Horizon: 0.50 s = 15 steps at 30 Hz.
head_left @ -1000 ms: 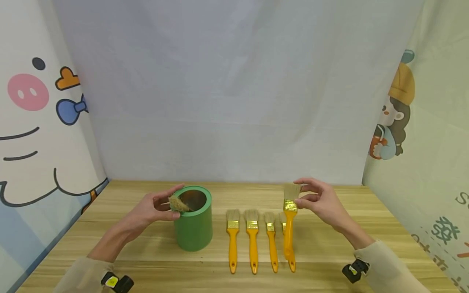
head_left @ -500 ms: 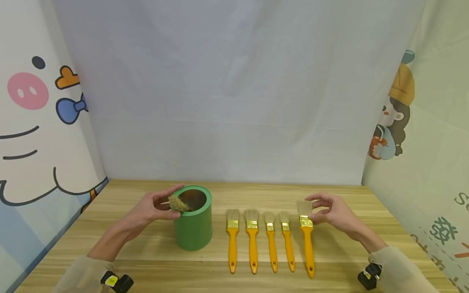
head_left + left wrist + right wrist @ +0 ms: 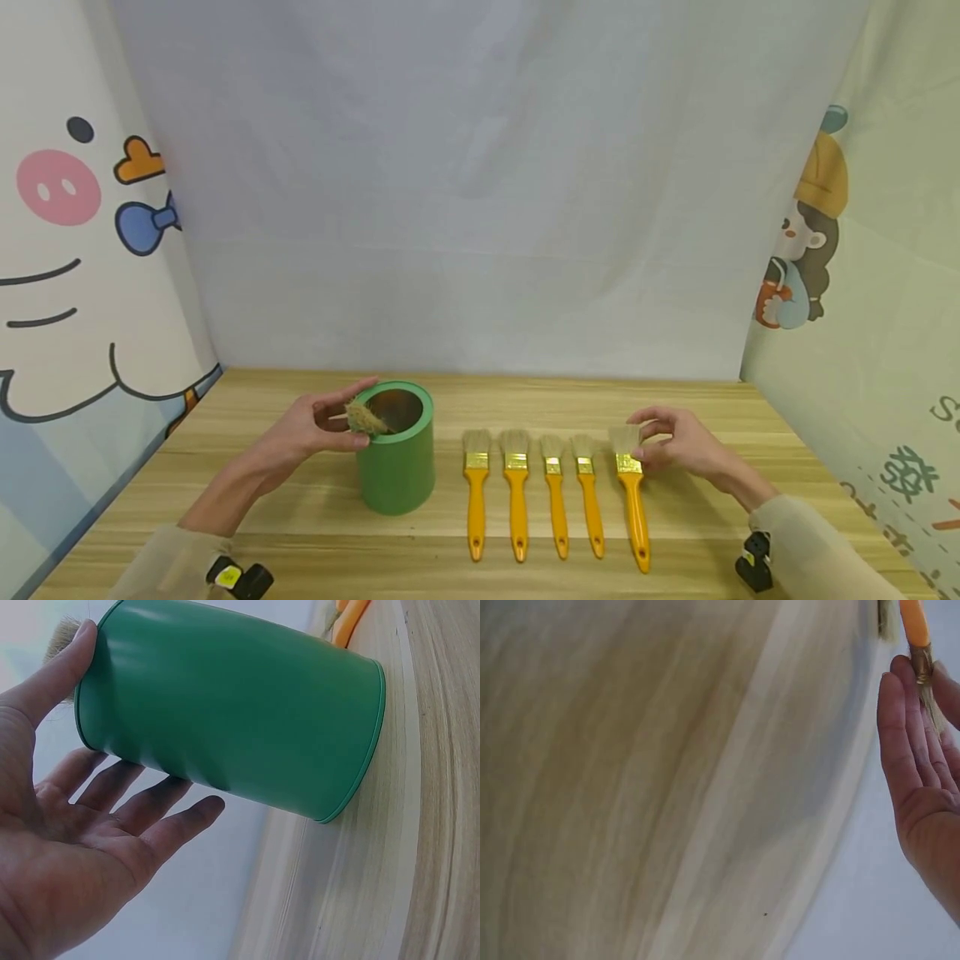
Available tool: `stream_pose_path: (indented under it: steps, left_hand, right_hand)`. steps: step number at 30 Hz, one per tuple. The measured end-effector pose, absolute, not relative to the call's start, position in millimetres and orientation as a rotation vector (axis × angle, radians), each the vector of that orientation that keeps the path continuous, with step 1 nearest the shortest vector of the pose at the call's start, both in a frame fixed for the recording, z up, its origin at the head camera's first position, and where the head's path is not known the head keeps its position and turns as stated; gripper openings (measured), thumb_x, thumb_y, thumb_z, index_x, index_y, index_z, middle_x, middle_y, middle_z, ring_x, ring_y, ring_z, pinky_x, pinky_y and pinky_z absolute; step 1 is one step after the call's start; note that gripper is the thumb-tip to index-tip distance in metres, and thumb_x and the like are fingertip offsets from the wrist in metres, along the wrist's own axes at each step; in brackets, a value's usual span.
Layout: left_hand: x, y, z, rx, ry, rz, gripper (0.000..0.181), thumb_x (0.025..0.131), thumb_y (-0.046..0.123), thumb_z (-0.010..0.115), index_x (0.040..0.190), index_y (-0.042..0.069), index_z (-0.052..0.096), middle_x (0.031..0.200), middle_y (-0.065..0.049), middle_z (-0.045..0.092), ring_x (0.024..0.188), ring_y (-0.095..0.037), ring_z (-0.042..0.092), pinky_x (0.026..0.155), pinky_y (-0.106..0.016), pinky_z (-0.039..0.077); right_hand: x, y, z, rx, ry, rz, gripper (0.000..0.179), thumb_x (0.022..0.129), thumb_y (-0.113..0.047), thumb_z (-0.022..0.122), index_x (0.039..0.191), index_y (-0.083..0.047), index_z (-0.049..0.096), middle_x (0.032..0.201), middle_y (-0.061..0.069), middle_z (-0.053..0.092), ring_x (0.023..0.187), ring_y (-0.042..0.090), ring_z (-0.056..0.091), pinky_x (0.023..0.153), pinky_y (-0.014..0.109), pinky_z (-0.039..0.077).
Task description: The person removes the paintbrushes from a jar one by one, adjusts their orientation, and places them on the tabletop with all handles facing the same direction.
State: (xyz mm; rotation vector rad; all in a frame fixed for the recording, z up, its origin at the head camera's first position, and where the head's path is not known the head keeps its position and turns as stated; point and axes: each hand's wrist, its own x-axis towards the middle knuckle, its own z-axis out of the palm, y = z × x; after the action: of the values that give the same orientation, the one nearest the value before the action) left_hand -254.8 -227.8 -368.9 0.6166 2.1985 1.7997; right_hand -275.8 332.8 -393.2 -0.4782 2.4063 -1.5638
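Observation:
In the head view a green can (image 3: pixel 398 479) stands upright on the left of the table. My left hand (image 3: pixel 303 432) steadies it by the rim, thumb at the near side and fingers along the far side. Tan bristles (image 3: pixel 363 417) stick out over the rim beside that thumb; the rest of this brush is hidden inside. At the right end of a row, my right hand (image 3: pixel 686 448) pinches a flat paintbrush (image 3: pixel 634 504) by its gold ferrule, thumb and fingers at its right edge. Its orange handle points toward me, low over the wood.
Several more paintbrushes (image 3: pixel 517 508) lie side by side between the can and the right hand, bristles away from me. A pale curtain (image 3: pixel 480 208) hangs behind the wooden table (image 3: pixel 300 542), with printed cloths at both sides.
The right hand has carried its paintbrush rightward and down, from over the last brush in the row to a place right of it. The left hand and can stay put.

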Motion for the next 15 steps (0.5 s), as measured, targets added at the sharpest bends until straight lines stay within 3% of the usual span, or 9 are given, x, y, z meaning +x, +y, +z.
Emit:
stream_pose_path:
  steps: [10, 15]
  left_hand:
    - [-253, -227, -370, 0.622, 2.221, 1.797, 0.084, 0.094, 0.015, 0.081, 0.166, 0.011, 0.036, 0.162, -0.024, 0.04, 0.14, -0.049, 0.048, 0.107, -0.054, 0.05]
    - [-253, -227, -368, 0.608, 2.236, 1.787, 0.085, 0.094, 0.016, 0.082, 0.165, 0.012, 0.037, 0.161, -0.024, 0.042, 0.14, -0.049, 0.048, 0.107, -0.054, 0.05]
  right_hand:
    - [-285, 333, -402, -0.465, 2.489, -1.459, 0.049, 0.092, 0.002, 0.079, 0.132, 0.017, 0.055, 0.101, 0.016, 0.071, 0.076, 0.018, 0.066, 0.064, 0.031, 0.058]
    - [-284, 331, -405, -0.473, 2.537, -1.396, 0.047, 0.092, 0.0, 0.079, 0.131, 0.016, 0.057, 0.103, 0.015, 0.072, 0.082, 0.022, 0.065, 0.065, 0.03, 0.055]
